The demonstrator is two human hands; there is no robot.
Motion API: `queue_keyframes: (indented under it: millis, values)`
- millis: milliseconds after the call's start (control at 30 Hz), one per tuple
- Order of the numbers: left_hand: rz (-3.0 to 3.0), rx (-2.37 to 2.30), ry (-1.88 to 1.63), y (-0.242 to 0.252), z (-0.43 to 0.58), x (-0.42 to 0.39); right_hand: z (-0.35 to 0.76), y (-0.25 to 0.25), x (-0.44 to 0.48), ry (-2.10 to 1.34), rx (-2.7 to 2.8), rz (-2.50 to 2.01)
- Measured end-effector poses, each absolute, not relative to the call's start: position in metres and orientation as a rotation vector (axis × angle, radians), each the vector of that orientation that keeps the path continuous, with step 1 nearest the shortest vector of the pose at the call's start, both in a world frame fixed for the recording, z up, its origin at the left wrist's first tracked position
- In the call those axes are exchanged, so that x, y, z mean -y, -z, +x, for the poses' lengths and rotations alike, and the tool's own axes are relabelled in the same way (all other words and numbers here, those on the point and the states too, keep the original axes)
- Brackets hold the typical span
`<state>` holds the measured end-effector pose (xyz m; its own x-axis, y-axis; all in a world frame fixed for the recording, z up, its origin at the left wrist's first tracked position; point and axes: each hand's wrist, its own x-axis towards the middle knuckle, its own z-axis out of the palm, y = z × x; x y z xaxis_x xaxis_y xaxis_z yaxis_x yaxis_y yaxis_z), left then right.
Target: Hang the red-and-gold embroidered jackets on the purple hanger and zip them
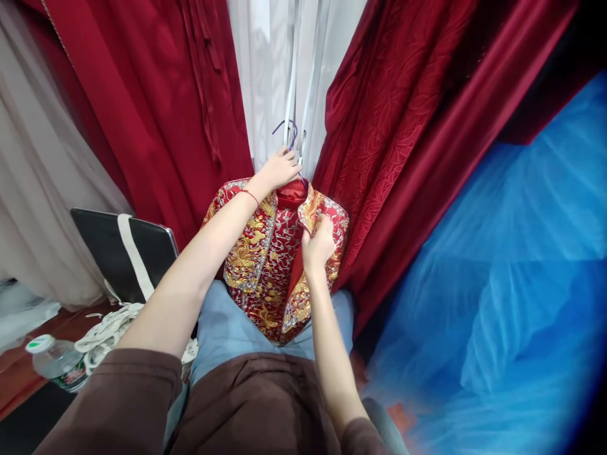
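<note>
Wine-red drapes (156, 95) hang at ten o'clock; left hand (281, 167) grips purple hooked hanger (296, 131), right hand (319, 245) pinches gold-embroidered red jacket (245, 256), seemingly hung, unfastened.

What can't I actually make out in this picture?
All in the head view:
- The lower part of the purple hanger: hidden by the left hand and the embroidered garment.
- Small print on the bottle: too small to read.
- The blue fabric: partly blurred, and cut off by the right edge.
- The tops of the red drapes: cut off by the upper edge.
</note>
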<state>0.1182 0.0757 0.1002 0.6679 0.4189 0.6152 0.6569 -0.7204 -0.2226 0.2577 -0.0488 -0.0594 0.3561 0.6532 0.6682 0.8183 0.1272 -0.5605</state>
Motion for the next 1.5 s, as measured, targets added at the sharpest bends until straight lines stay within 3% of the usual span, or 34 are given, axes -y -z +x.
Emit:
queue_keyframes:
  millis: [133,467,767,900,1033,1167,1500]
  values:
    - [-2.474,0.838,0.802,-0.103,0.127,-0.090,0.277,0.023,0.043,0.281,1.535,-1.511]
    - [-2.342,0.805,0.548,-0.111,0.126,-0.109,0.253,-0.026,0.032,0.271,1.430,-1.461]
    - [-2.243,0.758,0.724,-0.087,0.113,-0.064,0.251,-0.037,0.032,0.332,1.629,-1.596]
    - [-2.077,1.186,0.851,-0.059,0.096,-0.027,0.248,-0.051,0.036,0.361,1.658,-1.758]
    - [-1.985,1.834,0.673,-0.054,0.093,-0.019,0.243,-0.079,0.029,0.437,1.721,-1.836]
    - [-2.007,1.994,0.532,-0.068,0.084,-0.018,0.242,-0.089,0.013,0.477,1.869,-1.922]
    - [-1.964,1.979,1.295,-0.105,0.002,-0.017,0.284,-0.113,0.006,0.491,1.818,-1.933]
